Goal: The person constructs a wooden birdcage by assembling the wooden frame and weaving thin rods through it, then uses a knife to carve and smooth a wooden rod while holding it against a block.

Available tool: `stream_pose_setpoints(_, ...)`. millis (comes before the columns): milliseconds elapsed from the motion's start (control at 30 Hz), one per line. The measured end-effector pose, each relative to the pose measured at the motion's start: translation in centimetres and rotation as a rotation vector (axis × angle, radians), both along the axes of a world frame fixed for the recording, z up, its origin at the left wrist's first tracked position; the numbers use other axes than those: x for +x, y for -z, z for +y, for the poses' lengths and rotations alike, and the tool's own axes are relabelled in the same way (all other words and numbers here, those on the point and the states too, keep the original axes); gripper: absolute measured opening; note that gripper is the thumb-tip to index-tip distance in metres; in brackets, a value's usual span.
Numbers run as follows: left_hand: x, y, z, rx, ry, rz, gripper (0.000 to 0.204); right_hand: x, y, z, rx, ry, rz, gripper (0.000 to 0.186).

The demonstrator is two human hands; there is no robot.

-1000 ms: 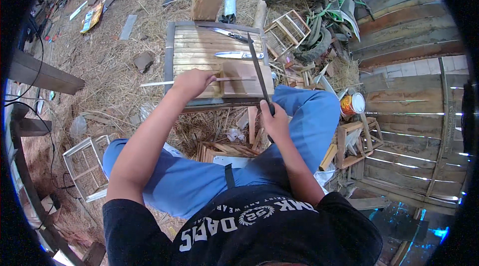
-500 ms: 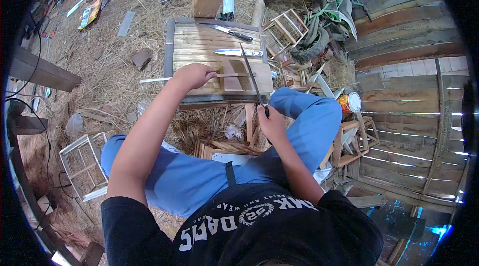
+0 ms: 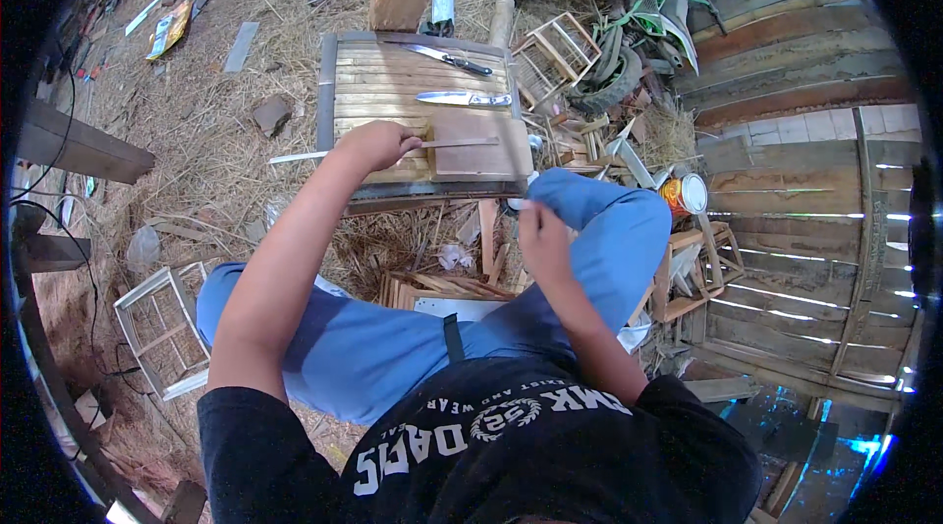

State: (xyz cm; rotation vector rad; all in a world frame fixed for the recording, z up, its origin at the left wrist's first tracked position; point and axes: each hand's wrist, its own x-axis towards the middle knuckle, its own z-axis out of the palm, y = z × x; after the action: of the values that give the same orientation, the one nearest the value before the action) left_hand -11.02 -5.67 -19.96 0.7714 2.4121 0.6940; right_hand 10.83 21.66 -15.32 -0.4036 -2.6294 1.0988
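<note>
Right hand: hanging with fingers curled at five o'clock from the wooden block; whether it is pinching anything, I cannot tell.
Left hand: pinching the thin strip between thumb and fingers.
Strip ends: one pointing to nine o'clock, the other crossing the block at three.
Block: lying on the slatted table.
Slip risk: only one hand is visibly steadying the strip; sideways pressure could be twisting or snapping it.
Knife risk: pale-handled knife lying at twelve o'clock from the block, black-handled knife at eleven; a shoved block could be knocking the nearer.
</note>
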Motion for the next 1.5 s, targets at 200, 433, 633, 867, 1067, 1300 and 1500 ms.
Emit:
stream_pose_setpoints(200,0.6,0.0,0.5,-0.038,0.009,0.062,0.043,0.7,2.8,0.5,0.252,0.039,-0.435,0.061)
stream_pose_setpoints(433,0.5,-0.4,0.4,0.016,0.033,0.165,0.034,1.0,2.1,0.7,0.074,0.028,-0.400,0.064)
stream_pose_setpoints(633,0.4,0.9,-0.2,0.034,0.043,0.259,0.029,-0.5,-3.1,0.6,-0.599,0.113,-0.761,0.060)
stream_pose_setpoints(867,0.4,0.2,0.0,0.009,0.038,0.274,0.029,-1.2,-6.9,0.2,-0.757,0.134,-0.845,0.059)
stream_pose_setpoints(1067,0.8,-0.3,-0.3,-0.008,0.095,0.342,0.029,-1.2,-7.3,0.7,-0.968,0.147,-0.911,0.058)
stream_pose_setpoints(1300,1.2,0.4,-0.3,0.034,0.096,0.293,0.035,0.0,-1.1,1.2,-0.330,0.065,-0.561,0.056)
stream_pose_setpoints(1500,0.9,0.6,0.2,0.056,0.099,0.221,0.036,0.0,-1.1,0.5,-0.272,0.051,-0.370,0.051)
